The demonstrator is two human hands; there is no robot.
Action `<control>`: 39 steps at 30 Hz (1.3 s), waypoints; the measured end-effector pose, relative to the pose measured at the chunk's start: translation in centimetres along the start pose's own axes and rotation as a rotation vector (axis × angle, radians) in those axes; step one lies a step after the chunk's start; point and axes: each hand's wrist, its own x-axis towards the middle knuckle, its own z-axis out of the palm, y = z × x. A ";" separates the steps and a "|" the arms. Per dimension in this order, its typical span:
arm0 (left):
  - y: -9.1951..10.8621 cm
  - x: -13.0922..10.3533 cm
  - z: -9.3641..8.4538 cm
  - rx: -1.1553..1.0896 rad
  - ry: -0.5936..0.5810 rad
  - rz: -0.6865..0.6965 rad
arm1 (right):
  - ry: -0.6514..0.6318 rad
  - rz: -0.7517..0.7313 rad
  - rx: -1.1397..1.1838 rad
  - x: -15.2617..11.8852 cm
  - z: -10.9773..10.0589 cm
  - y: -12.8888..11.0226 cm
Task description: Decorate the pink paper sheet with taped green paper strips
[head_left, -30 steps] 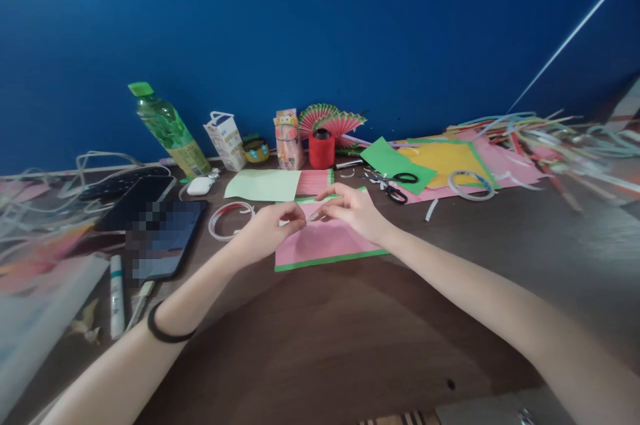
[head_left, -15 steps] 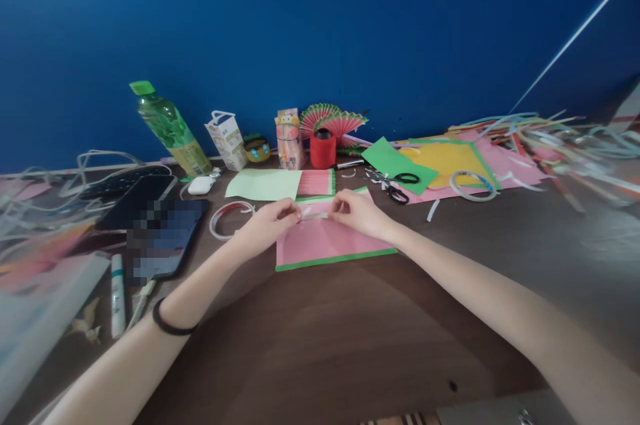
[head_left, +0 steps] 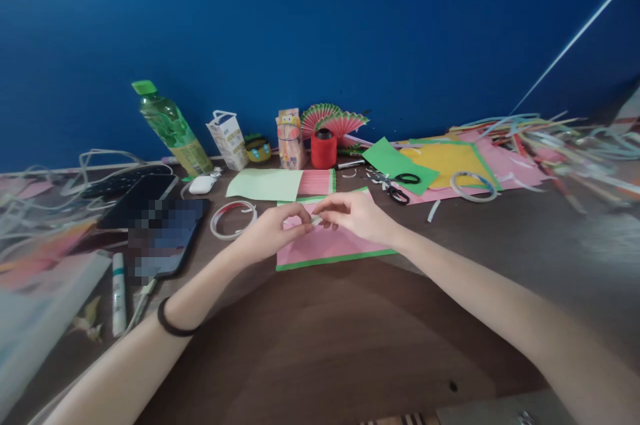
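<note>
My left hand point(head_left: 275, 228) and my right hand point(head_left: 357, 215) meet over a pink sheet of paper point(head_left: 325, 249) with green strips along its near and far edges. Between their fingertips is a small white strip point(head_left: 315, 220), which looks like tape. Each hand pinches an end of it, with thumb and forefinger closed; the fingers partly cover it. Beside my left hand lies a roll of tape point(head_left: 213, 224) on the table. A pale green sheet point(head_left: 263, 184) and a pleated pink paper point(head_left: 316, 183) lie just beyond the pink sheet.
Black-handled scissors point(head_left: 399, 194) rest beside a green sheet point(head_left: 393, 162). Another tape roll point(head_left: 453, 185) lies farther right. A tilted bottle point(head_left: 173, 128), a carton point(head_left: 229, 140), a red spool point(head_left: 324, 149) and paper fans point(head_left: 340, 124) stand along the blue wall. A tablet point(head_left: 185, 238) lies left.
My hands have drawn closer together, with the white strip between them now shorter in view and lifted slightly. The left hand has shifted right. The sheets and tools stay put.
</note>
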 end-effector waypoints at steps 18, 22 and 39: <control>0.5 0.0 0.0 -0.055 0.029 -0.058 | 0.033 -0.041 0.042 -0.3 0.6 -0.1; 0.5 0.0 0.0 -0.054 0.035 -0.054 | 0.013 -0.023 0.076 -0.3 0.6 -0.1; 0.7 0.0 0.1 -0.047 0.044 -0.077 | -0.005 0.008 0.170 -0.2 0.6 0.0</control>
